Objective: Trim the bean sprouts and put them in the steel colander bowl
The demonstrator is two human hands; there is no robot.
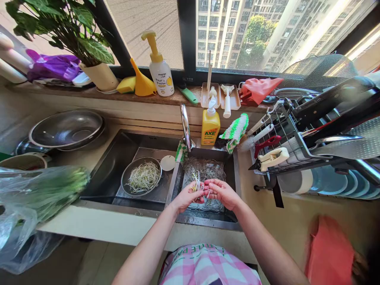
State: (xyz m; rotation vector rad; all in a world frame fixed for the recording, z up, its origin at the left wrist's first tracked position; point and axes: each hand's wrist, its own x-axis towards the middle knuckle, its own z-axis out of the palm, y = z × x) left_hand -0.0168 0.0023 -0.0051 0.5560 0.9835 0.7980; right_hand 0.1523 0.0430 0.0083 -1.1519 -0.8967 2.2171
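Over the right sink basin (236, 174), my two hands meet at the fingertips. Several bean sprouts (196, 181) stick up from my left hand (190, 196), whose fingers are closed round them. My right hand (221, 192) pinches at the lower ends of the sprouts, thumb and fingers pressed together. Below my hands, loose thin strands and sprouts (204, 166) lie in water in the right basin. A round metal bowl (124, 180) heaped with bean sprouts (144, 177) rests in the left basin, beside a small white round dish (168, 162).
A chrome faucet (185, 126) rises between the basins, with a yellow detergent bottle (210, 127) behind. Bagged green vegetables (44, 194) and a metal wok (67, 128) are on the left. A dish rack (293, 146) with knives, utensils and plates stands on the right.
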